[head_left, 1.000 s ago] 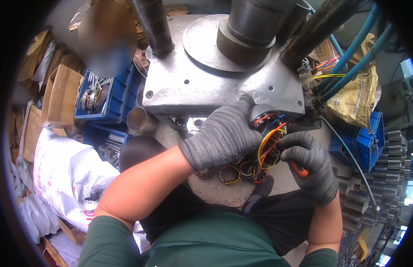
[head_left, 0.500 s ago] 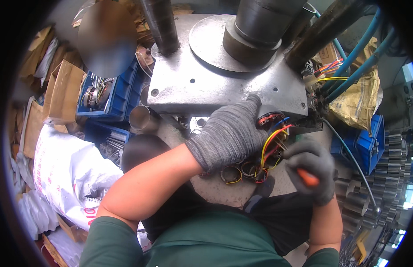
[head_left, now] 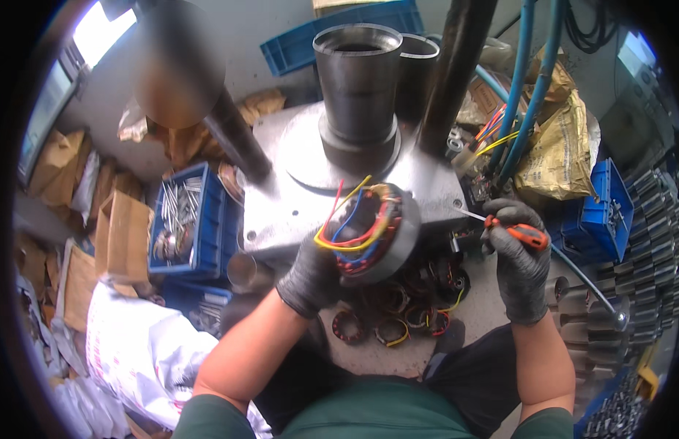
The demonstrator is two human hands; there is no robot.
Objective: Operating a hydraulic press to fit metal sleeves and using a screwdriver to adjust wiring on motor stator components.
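In a grey knit glove, my left hand (head_left: 315,272) grips a motor stator (head_left: 389,238) by its left side, tilted above the near edge of the metal press table (head_left: 277,208). Red, yellow and blue lead wires stick out of its wound core. My right hand (head_left: 516,256), gloved too, is closed around a screwdriver (head_left: 526,233) with an orange and black handle. Its thin shaft points left, toward the table's right corner, apart from the stator. A dark metal cylinder (head_left: 357,84) stands upright on the round plate of the table.
Several wound stators (head_left: 390,329) lie on the floor under the table edge. Left is a blue crate (head_left: 215,227) of metal rods, with a white sack (head_left: 145,344) nearer me. Dark press columns (head_left: 240,135) rise from the table. Right are blue hoses (head_left: 526,95) and stacked metal cylinders (head_left: 639,256).
My left hand has raised the stator from the table's right front edge and moved it left. My right hand has risen slightly with the screwdriver. The view has shifted, showing more of the back wall.
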